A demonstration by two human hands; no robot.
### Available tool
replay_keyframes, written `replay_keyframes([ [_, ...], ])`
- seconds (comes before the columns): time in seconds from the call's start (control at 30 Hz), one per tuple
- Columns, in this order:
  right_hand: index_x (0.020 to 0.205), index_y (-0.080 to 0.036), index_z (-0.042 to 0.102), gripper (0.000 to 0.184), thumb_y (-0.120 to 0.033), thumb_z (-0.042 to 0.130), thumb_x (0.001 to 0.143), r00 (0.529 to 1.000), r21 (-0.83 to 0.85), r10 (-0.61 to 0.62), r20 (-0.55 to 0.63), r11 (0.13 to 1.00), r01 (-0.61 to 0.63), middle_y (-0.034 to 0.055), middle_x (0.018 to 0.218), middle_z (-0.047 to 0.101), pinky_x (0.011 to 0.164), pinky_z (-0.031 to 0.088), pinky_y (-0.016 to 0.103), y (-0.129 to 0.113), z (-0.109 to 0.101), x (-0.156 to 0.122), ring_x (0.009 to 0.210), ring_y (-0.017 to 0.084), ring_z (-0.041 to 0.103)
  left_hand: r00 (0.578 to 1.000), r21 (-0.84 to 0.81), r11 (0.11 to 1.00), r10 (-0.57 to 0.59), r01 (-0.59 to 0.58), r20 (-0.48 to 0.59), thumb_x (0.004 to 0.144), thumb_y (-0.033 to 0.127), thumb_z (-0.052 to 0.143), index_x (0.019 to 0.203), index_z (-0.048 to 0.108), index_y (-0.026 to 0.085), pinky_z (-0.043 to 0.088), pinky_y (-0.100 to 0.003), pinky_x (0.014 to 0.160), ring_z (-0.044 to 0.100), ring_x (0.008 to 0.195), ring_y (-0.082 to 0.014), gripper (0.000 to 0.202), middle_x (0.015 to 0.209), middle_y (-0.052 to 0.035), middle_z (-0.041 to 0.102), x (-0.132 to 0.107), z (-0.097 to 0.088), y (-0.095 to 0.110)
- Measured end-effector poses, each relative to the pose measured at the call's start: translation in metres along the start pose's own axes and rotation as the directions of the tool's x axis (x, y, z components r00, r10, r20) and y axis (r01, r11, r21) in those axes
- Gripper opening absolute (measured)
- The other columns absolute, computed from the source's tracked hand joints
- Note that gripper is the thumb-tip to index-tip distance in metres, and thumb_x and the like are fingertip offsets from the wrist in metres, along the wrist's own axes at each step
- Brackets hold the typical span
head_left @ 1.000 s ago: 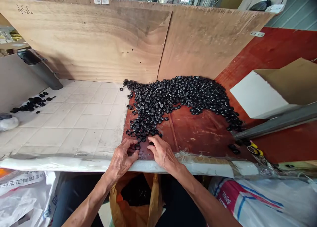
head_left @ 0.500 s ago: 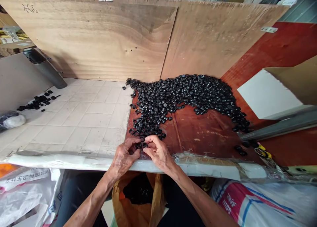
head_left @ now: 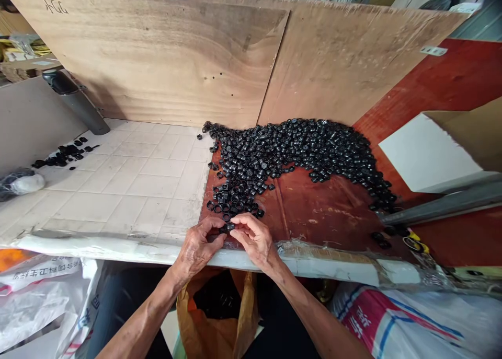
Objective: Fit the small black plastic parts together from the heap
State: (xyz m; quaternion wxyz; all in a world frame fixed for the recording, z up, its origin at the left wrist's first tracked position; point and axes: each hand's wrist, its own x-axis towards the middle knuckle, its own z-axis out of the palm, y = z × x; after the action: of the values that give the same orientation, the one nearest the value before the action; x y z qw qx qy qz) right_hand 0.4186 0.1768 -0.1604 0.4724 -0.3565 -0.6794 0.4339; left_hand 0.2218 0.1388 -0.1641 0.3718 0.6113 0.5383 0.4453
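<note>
"Hands?"
"Left hand [head_left: 199,245] and right hand [head_left: 255,241] pinch small black parts [head_left: 230,227], fingertips nearly meeting."
"Location?"
"Just nearside of the black pile [head_left: 298,143]; brown bag [head_left: 217,339] sits lower, nearer still."

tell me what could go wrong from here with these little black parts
The small black parts between the fingertips of the left hand and right hand could slip over the nearby front edge, perhaps into the open brown bag below. The fingers might also knock the loose rings at the pile's near end.
</note>
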Motion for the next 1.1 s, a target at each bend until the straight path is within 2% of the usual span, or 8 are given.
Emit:
replay_keyframes([
  [0.27, 0.104, -0.023, 0.075, 0.014, -0.02, 0.068, 0.092, 0.999, -0.089, -0.039, 0.035, 0.995, 0.042, 0.0049, 0.1, 0.072, 0.073, 0.059, 0.027, -0.001, 0.0, 0.0, 0.082, 0.018, 0.07, 0.997, -0.138, 0.988, -0.056, 0.062, 0.045, 0.09, 0.029, 0.072, 0.116, 0.065, 0.022, 0.066, -0.036, 0.089, 0.079, 0.094, -0.0198, 0.028, 0.11, -0.0052, 0.078, -0.002, 0.001, 0.005],
  [0.47, 0.112, -0.023, 0.073, 0.019, -0.028, 0.07, 0.093, 0.999, -0.044, 0.008, 0.036, 0.999, -0.006, 0.0046, 0.096, 0.074, 0.073, 0.062, 0.027, 0.005, 0.002, -0.002, 0.082, 0.018, 0.072, 0.99, 0.005, 0.991, 0.136, -0.136, -0.036, 0.091, 0.027, 0.075, 0.106, 0.074, 0.021, 0.064, -0.037, 0.095, 0.077, 0.101, -0.0216, 0.017, 0.108, -0.0062, 0.079, -0.001, -0.002, 0.005],
  [0.6, 0.117, -0.022, 0.069, 0.021, -0.032, 0.065, 0.099, 0.997, -0.03, 0.05, 0.065, 0.998, -0.048, 0.0018, 0.083, 0.072, 0.065, 0.061, 0.025, 0.006, 0.003, -0.004, 0.068, 0.016, 0.072, 0.975, 0.008, 0.975, 0.224, -0.224, -0.004, 0.095, 0.028, 0.071, 0.11, 0.077, 0.023, 0.063, -0.037, 0.096, 0.076, 0.105, -0.022, 0.016, 0.113, -0.0075, 0.079, 0.0, -0.004, 0.01],
  [0.7, 0.113, -0.022, 0.067, 0.016, -0.032, 0.062, 0.101, 0.994, -0.082, 0.049, 0.096, 0.996, -0.041, -0.0023, 0.069, 0.066, 0.059, 0.058, 0.023, 0.003, 0.003, -0.006, 0.058, 0.015, 0.069, 0.979, 0.009, 0.979, 0.202, -0.202, 0.014, 0.097, 0.031, 0.069, 0.111, 0.077, 0.022, 0.063, -0.04, 0.098, 0.075, 0.107, -0.0232, 0.019, 0.115, -0.0087, 0.078, -0.001, -0.005, 0.009],
  [0.83, 0.113, -0.022, 0.065, 0.017, -0.032, 0.064, 0.098, 0.993, -0.086, 0.021, 0.114, 0.996, -0.011, 0.0009, 0.081, 0.071, 0.062, 0.058, 0.023, -0.001, 0.002, -0.007, 0.066, 0.016, 0.071, 0.989, 0.023, 0.989, 0.145, -0.145, -0.011, 0.097, 0.033, 0.069, 0.115, 0.075, 0.022, 0.063, -0.039, 0.098, 0.075, 0.107, -0.023, 0.022, 0.116, -0.0094, 0.077, -0.002, -0.005, 0.003],
  [0.9, 0.103, -0.023, 0.065, 0.01, -0.03, 0.06, 0.1, 0.991, -0.134, 0.019, 0.129, 0.991, -0.002, -0.0017, 0.071, 0.066, 0.058, 0.054, 0.022, -0.001, 0.003, -0.006, 0.058, 0.014, 0.065, 0.989, 0.015, 0.989, 0.15, -0.15, -0.003, 0.098, 0.032, 0.068, 0.116, 0.075, 0.023, 0.063, -0.037, 0.098, 0.075, 0.108, -0.0222, 0.022, 0.118, -0.0089, 0.077, -0.003, -0.005, 0.0],
  [1.03, 0.067, -0.023, 0.051, 0.04, -0.034, 0.053, 0.106, 0.994, -0.323, -0.06, 0.09, 0.942, 0.086, -0.003, 0.056, 0.05, 0.056, 0.044, 0.024, -0.004, 0.005, -0.003, 0.052, 0.013, 0.049, 0.985, 0.016, 0.985, 0.172, -0.172, -0.011, 0.098, 0.031, 0.069, 0.116, 0.074, 0.023, 0.062, -0.037, 0.099, 0.075, 0.108, -0.0219, 0.02, 0.117, -0.0076, 0.077, -0.003, -0.006, -0.002],
  [1.1, 0.063, -0.023, 0.047, 0.044, -0.034, 0.053, 0.106, 0.993, -0.345, -0.083, 0.081, 0.933, 0.107, -0.0028, 0.058, 0.047, 0.056, 0.043, 0.025, -0.008, 0.006, -0.003, 0.053, 0.013, 0.047, 0.987, 0.026, 0.986, 0.163, -0.162, -0.015, 0.098, 0.032, 0.069, 0.115, 0.074, 0.023, 0.062, -0.037, 0.098, 0.075, 0.107, -0.0222, 0.02, 0.114, -0.0074, 0.078, -0.003, -0.006, -0.001],
])
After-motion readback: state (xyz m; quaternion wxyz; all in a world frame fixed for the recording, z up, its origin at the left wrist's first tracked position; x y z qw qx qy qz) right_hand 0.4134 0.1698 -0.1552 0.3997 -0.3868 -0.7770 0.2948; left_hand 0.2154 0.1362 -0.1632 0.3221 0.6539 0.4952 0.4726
